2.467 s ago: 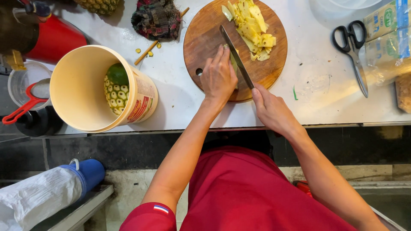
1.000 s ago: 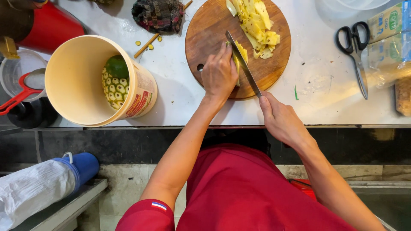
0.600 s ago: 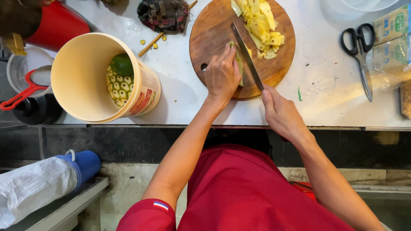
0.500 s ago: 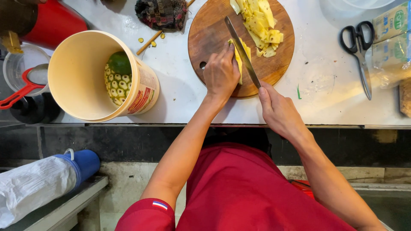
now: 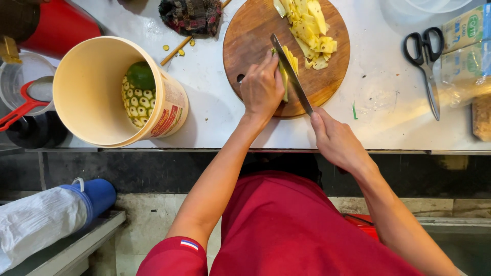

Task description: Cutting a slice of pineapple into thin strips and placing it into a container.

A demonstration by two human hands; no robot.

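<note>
The left hand (image 5: 262, 88) is pressing a yellow fruit piece (image 5: 287, 69) down on the round wooden cutting board (image 5: 250, 36), fingers curled over it and clamping it in place. The right hand (image 5: 335, 139) is clenching the handle of a knife (image 5: 290, 74), the handle itself hidden inside the fist. The blade is running diagonally away from that grip, up and to the left, its edge lying along the right side of the fruit piece, just beside the left fingertips. The piece's long axis is lying almost parallel to the blade; its lower end is covered by the left hand.

Beyond the blade tip, a heap of cut yellow strips (image 5: 309, 28) is sitting on the far part of the board, cut off by the frame's top edge. To the left of the holding hand the board is bare up to its rim. The board's near rim is sitting close to the counter edge (image 5: 215, 149), just ahead of the right wrist.

Well to the left of both hands a cream bucket (image 5: 92, 92) is lying tilted, peel scraps showing inside. Well to the right of the knife hand, black scissors (image 5: 425, 61) are lying on the white counter with open surface between.
</note>
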